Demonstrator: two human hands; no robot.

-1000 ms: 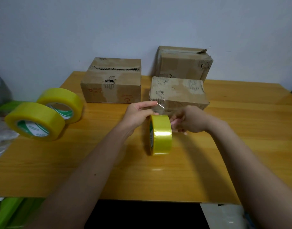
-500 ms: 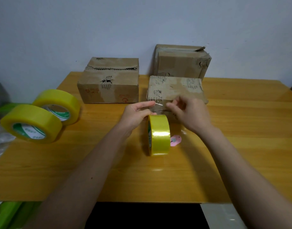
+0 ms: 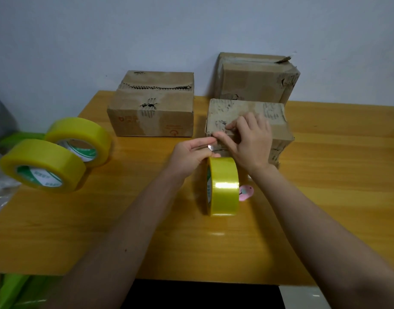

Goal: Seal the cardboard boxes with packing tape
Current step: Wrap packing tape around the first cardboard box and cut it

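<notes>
While L hand pinches tape roll, R hand apparently pinches tape end on box.

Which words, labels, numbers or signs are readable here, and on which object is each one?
No text reads clearly.
Left cardboard box: red print and a round red mark on its front, blurred.
Two tape rolls at left: green-and-white core labels, too small to read.

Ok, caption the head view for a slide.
Both hands, left hand and right hand, stretch clear tape from the upright yellow tape roll onto the nearest brown cardboard box.
</notes>
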